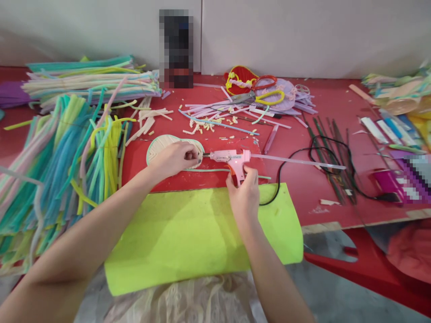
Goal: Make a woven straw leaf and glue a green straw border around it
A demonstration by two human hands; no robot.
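A cream, sole-shaped piece (158,147) with a ribbed surface and a pale green pipe cleaner edging lies flat on the red table. My left hand (171,159) rests over it, thumb and fingers curled together near its right end; what they pinch is hidden. In my right hand (245,193) is a pink hot glue gun (232,156), gripped by its handle. Its nozzle points left, close to my left fingertips, and a long clear glue stick (299,161) sticks out behind. A loose pale green pipe cleaner (215,170) runs from the sole under the gun.
Bundles of coloured pipe cleaners (67,143) crowd the left. Scissors (249,96), lilac strips and cream scraps lie behind the sole. The black cord (281,179) loops to the right over dark thin sticks. A lime-green felt sheet (202,237) hangs over the front edge.
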